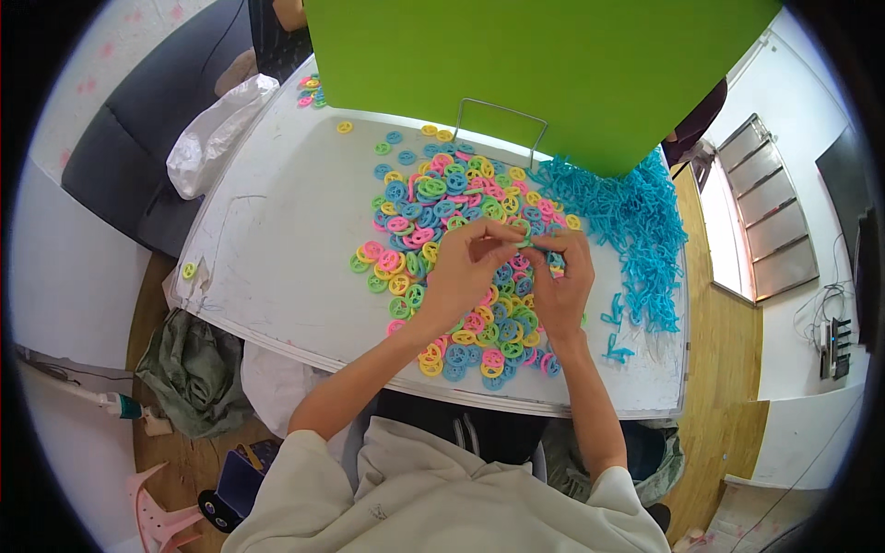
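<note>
Both my hands meet above a heap of small plastic spoked wheels [433, 198] in pink, yellow, green and blue. With thumb and finger, my left hand [461, 272] pinches a small green wheel [525, 241]. My right hand [564, 281] grips the same wheel from the other side, its fingertips close to the left ones. A few small blue, yellow and pink pieces [556, 265] show inside the curled fingers of my right hand; whether they are held there or lie beneath is hard to see.
A tangled pile of turquoise plastic parts [636, 221] covers the white table's [277, 267] right side. A large green panel [544, 74] stands at the back, with a bent metal wire [502, 103] before it. A white bag [217, 138] hangs by the left edge. Other people are partly visible behind.
</note>
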`<act>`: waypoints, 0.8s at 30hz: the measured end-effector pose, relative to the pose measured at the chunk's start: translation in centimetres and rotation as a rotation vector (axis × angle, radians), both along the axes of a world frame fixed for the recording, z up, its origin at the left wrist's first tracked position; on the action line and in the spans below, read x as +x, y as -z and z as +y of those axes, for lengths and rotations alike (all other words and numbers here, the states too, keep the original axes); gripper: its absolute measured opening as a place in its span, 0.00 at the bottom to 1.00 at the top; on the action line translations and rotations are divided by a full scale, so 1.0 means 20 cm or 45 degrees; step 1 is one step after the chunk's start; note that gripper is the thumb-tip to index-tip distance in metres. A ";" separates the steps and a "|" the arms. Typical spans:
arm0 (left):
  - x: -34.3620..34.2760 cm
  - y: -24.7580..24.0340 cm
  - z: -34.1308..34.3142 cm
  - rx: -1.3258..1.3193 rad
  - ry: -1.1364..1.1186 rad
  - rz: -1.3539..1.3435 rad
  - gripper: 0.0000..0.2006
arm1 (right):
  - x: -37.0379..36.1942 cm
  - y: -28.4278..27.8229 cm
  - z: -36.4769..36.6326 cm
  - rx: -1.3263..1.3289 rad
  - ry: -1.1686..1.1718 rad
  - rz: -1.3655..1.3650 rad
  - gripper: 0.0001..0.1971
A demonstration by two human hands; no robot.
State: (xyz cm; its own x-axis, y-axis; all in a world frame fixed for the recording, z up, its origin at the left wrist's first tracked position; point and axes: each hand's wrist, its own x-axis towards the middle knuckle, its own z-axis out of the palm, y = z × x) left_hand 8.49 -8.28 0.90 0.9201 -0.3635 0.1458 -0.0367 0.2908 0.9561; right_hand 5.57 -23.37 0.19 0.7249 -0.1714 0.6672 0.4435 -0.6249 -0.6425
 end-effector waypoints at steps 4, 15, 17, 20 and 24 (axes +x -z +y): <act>-0.07 -0.10 0.07 -0.116 0.014 0.131 0.09 | -0.01 -0.02 0.00 -0.091 -0.126 -0.149 0.10; -0.03 -0.06 0.23 -0.144 0.128 0.400 0.09 | -0.05 -0.03 0.08 -0.352 -0.289 -0.221 0.11; -0.05 -0.08 0.25 -0.138 0.086 0.371 0.09 | -0.05 -0.03 0.13 -0.321 -0.289 -0.188 0.11; -0.10 -0.08 0.32 -0.087 -0.051 0.245 0.07 | -0.05 -0.11 0.25 -0.135 -0.300 -0.031 0.10; -0.18 0.01 0.48 0.024 -0.396 0.008 0.08 | -0.02 -0.15 0.46 -0.116 -0.449 0.183 0.10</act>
State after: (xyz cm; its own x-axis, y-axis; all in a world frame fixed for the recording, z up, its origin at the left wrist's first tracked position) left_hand 4.92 1.40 0.77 0.9885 -0.0668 0.1353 -0.1149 0.2486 0.9618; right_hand 5.18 -14.07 3.27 0.8161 0.1602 0.5553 0.5506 -0.5075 -0.6628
